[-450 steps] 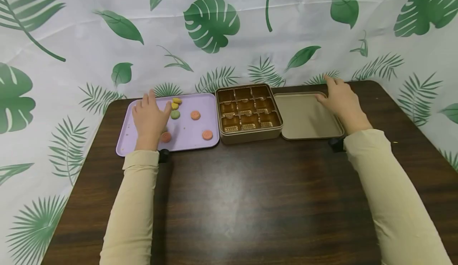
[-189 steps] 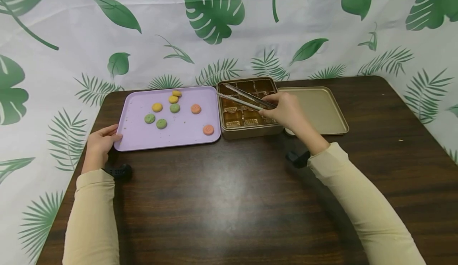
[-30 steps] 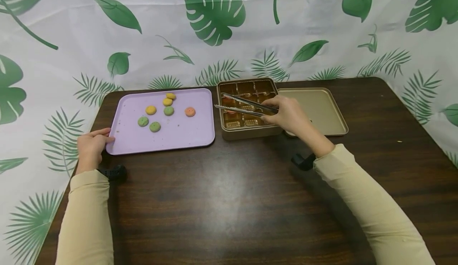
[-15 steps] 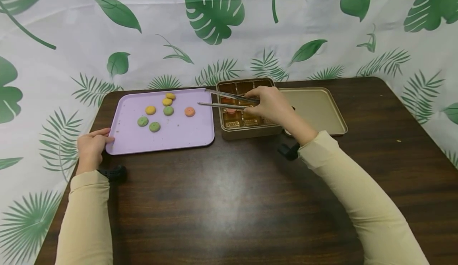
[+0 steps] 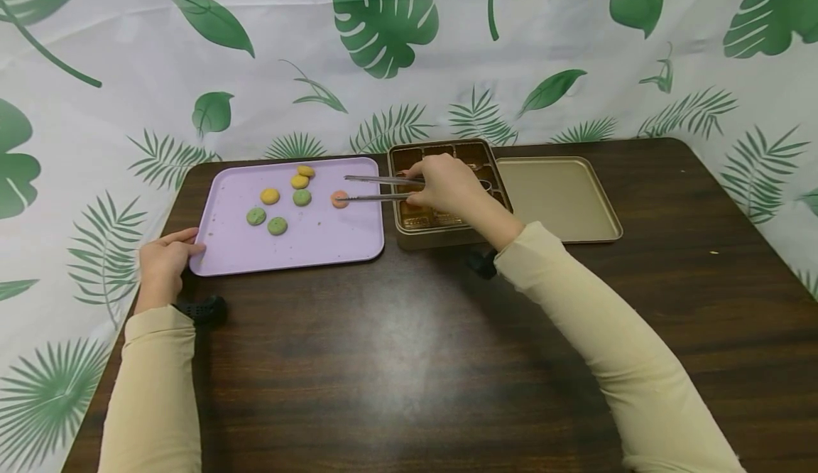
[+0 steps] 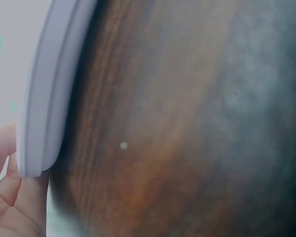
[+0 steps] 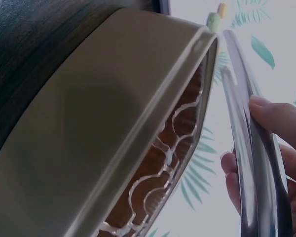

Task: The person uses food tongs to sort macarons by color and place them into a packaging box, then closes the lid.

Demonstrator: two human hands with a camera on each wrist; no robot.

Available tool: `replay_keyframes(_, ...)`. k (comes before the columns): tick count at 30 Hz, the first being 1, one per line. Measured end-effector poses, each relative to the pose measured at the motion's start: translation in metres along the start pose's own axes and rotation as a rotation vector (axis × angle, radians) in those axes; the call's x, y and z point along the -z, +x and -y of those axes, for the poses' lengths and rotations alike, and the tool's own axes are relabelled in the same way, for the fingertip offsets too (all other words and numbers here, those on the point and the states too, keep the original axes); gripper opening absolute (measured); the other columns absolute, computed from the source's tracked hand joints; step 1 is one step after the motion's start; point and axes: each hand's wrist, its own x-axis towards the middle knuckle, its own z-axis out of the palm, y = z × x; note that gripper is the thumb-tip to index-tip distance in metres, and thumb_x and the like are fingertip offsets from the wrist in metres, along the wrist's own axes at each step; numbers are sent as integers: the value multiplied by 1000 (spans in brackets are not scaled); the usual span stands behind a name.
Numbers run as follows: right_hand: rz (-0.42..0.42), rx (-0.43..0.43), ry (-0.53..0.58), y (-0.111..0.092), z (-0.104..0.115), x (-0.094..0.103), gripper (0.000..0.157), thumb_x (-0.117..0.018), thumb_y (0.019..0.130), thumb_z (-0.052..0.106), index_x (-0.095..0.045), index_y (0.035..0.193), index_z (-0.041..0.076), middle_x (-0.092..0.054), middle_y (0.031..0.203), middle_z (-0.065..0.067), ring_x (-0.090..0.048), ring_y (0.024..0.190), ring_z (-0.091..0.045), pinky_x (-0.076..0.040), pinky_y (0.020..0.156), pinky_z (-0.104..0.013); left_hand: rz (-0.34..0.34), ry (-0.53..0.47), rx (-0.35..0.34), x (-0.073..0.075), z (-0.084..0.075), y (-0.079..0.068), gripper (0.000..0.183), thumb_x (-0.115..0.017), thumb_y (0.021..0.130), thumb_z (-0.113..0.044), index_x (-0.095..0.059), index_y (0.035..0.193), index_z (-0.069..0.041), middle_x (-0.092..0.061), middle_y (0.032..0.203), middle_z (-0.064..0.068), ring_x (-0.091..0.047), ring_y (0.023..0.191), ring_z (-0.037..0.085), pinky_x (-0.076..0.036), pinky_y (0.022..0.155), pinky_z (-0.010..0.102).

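Observation:
My left hand (image 5: 162,263) pinches the left edge of the lilac tray (image 5: 319,249), with thumb above the rim and fingers beneath it in the left wrist view. Metal tongs (image 5: 380,180) are held in my right hand (image 5: 450,189), over the left side of the gold tin (image 5: 450,236). Their spread tips reach left over the tray, one arm overlapping the orange cookie (image 5: 339,204). Green cookies (image 5: 277,226) and yellow cookies (image 5: 270,196) lie farther left. Brown compartments fill the tin; the hand hides several. In the right wrist view, the tongs (image 7: 259,163) extend past the tin's rim.
A flat gold lid (image 5: 556,203) lies right of the tin. Tray, tin and lid stand in a row at the back of the dark wooden table (image 5: 396,359). Behind it hangs a white leaf-patterned cloth (image 5: 255,104). Crumbs dot the tray.
My right hand has moved the tongs left from the tin to the tray's orange cookie. Since 6.3 s ago another orange cookie has left the tray, which has shifted left; two orange pieces showed in the tin.

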Motion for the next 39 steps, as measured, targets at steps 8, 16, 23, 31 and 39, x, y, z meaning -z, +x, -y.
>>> replay_keyframes(8, 41, 5, -12, 8, 4, -8, 34, -68, 87, 24, -68, 119, 11, -65, 126, -3, -61, 80, -21, -45, 65, -31, 0, 28, 1, -1, 0, -1, 53, -56, 90, -4, -44, 141, -9, -46, 51, -32, -49, 118, 6, -36, 112, 31)
replay_keyframes(16, 36, 36, -110, 11, 14, -14, 31, -69, 86, 23, -70, 115, 10, -69, 112, -8, -66, 96, -26, -54, 78, -41, 2, 45, 0, 0, 0, 1, 53, -57, 91, -7, -44, 142, -10, -48, 62, -28, -44, 128, 10, -35, 113, 32)
replay_keyframes(23, 34, 35, -158, 14, 21, -20, 26, -70, 87, 23, -71, 108, 8, -69, 104, -7, -66, 92, -25, -55, 77, -40, 2, 39, -9, -1, -1, -1, 53, -56, 90, -4, -45, 141, -9, -45, 54, -31, -49, 116, 7, -36, 112, 33)
replay_keyframes(31, 12, 27, -145, 14, 22, -23, 25, -69, 88, 22, -72, 110, 11, -71, 108, -5, -67, 93, -25, -55, 76, -41, 0, 36, -6, -1, -1, 0, 53, -56, 90, -4, -45, 141, -9, -46, 58, -29, -48, 120, 9, -36, 112, 32)
replay_keyframes(39, -41, 50, -150, 9, 21, -25, 26, -70, 86, 23, -72, 110, 12, -71, 108, -4, -67, 93, -25, -55, 74, -40, 7, 42, 0, 0, -1, 0, 53, -57, 90, -5, -45, 141, -10, -46, 58, -29, -48, 118, 8, -37, 112, 32)
